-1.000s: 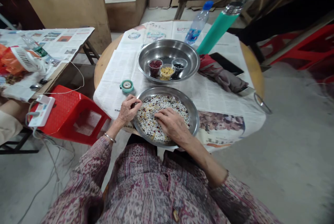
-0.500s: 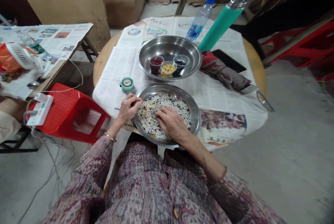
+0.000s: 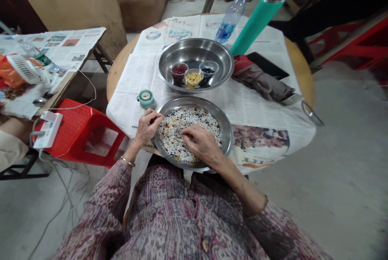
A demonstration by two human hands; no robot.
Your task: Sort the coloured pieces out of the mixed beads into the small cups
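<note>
A steel basin [image 3: 226, 126] at the table's near edge holds mixed grains and beans [image 3: 188, 115], white, yellow, dark and red. Over its left rim, my left hand [image 3: 147, 124] has its fingers curled together; anything in them is hidden. My right hand [image 3: 201, 142] is over the middle of the grains, fingertips bent down and pinched, their contents too small to make out. Behind stands a second steel basin [image 3: 165, 60]. Inside it are three clear cups: red beans [image 3: 179, 70], yellow kernels [image 3: 193, 79] and black beans [image 3: 208, 69].
Newspaper [image 3: 133, 78] covers the round table. A green tape roll [image 3: 146, 97] lies left of the basins. A water bottle [image 3: 232, 15], a green flask [image 3: 257, 21] and a folded umbrella [image 3: 263, 78] are at the right. A red stool [image 3: 75, 130] bears a power strip [image 3: 48, 128].
My right hand has lifted slightly, and its fingers look more drawn together. My left hand stays by the rim. The view has shifted a little.
</note>
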